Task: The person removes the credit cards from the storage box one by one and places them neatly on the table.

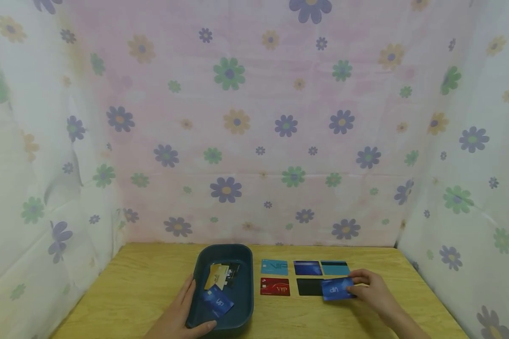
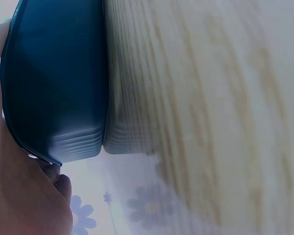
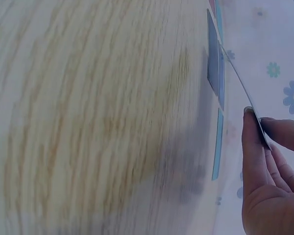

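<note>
In the head view my left hand [image 1: 179,308] grips the dark blue tray [image 1: 249,282] at its near left corner, thumb at the near rim and fingers along the left wall. Inside the tray lie a gold card [image 1: 214,277], a black VIP card [image 1: 233,273] partly under it, and a blue VIP card [image 1: 218,302]. My right hand [image 1: 371,291] pinches another blue VIP card [image 1: 336,289] by its right edge, between thumb and fingers. The right wrist view shows this card [image 3: 242,85] edge-on, held above the tabletop. It overlaps the black card [image 1: 308,287] in the head view.
Right of the tray, a light blue VIP card [image 1: 274,267], a dark blue card [image 1: 307,268] and a light blue striped card [image 1: 336,268] form a back row. A red VIP card [image 1: 275,286] lies in front. Flowered cloth [image 1: 254,165] encloses the wooden table [image 1: 152,268].
</note>
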`<state>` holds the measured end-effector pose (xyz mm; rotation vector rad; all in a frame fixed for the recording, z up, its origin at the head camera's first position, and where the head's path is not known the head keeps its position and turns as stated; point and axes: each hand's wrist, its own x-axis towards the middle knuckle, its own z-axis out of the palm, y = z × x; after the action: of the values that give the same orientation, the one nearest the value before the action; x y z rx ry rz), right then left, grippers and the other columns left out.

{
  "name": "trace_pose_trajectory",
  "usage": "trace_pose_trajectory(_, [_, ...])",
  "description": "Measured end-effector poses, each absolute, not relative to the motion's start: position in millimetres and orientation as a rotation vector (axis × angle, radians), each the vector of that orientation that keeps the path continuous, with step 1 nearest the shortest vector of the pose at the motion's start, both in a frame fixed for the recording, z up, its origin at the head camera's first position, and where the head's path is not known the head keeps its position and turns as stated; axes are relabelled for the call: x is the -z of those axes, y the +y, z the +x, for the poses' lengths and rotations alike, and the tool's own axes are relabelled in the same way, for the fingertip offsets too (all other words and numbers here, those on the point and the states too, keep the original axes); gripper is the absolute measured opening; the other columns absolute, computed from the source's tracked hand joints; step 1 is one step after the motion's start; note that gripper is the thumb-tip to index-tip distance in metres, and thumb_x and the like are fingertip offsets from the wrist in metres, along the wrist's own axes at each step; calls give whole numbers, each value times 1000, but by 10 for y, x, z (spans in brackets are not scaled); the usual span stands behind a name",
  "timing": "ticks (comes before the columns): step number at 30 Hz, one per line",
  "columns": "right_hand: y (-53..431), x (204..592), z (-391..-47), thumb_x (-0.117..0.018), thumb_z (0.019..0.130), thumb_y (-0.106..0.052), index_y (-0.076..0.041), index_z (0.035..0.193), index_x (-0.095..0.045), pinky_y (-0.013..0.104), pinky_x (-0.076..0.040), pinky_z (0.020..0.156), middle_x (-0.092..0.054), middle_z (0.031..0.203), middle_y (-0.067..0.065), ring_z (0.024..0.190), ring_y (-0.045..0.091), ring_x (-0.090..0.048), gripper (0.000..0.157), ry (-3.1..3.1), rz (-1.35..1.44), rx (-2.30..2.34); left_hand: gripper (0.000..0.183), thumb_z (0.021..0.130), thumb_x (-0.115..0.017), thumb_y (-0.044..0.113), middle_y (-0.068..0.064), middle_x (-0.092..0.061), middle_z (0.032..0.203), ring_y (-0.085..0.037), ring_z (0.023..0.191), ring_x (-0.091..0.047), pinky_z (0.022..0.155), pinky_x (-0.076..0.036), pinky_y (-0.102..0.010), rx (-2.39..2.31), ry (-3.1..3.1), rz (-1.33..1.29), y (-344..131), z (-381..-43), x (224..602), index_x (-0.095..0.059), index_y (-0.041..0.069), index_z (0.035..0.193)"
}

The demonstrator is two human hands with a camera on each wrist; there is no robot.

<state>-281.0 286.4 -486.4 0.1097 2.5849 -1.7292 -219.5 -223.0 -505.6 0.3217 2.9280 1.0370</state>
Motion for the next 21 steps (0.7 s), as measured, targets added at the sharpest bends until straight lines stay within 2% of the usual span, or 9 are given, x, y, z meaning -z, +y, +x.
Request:
trace_pose_trajectory(4, [2917, 4870, -2837, -75, 88, 0, 13, 127, -57, 31, -58, 72, -66, 107, 16, 90, 19, -63, 45, 2625, 115, 1691, 119, 84, -73, 64, -24, -5, 169, -55, 147, -27, 106, -38, -73, -1039, 2926, 320, -2229, -2193, 5054, -13, -5, 161])
trace_pose_trajectory(13, [3048, 4899, -2906, -71, 89, 3, 16, 128, -54, 37, -61, 73, -63, 104, 17, 87, 20, -65, 45, 2583, 142, 1710, 119, 85, -72, 63, -25, -5, 169, -55, 147, -26, 107, -37, -72, -1044, 2926, 329, -2229, -2188, 5056, -12, -4, 162])
trace_pose_trajectory(21, [3105, 5006, -3027, -73, 88, 2, 15, 122, -59, 34, -57, 67, -66, 100, 14, 86, 21, -65, 39, 2714, 86, 1559, 118, 85, -72, 63, -24, -3, 170, -56, 147, -24, 108, -34, -73, -1054, 2904, 311, -2225, -2168, 5026, -12, -4, 162])
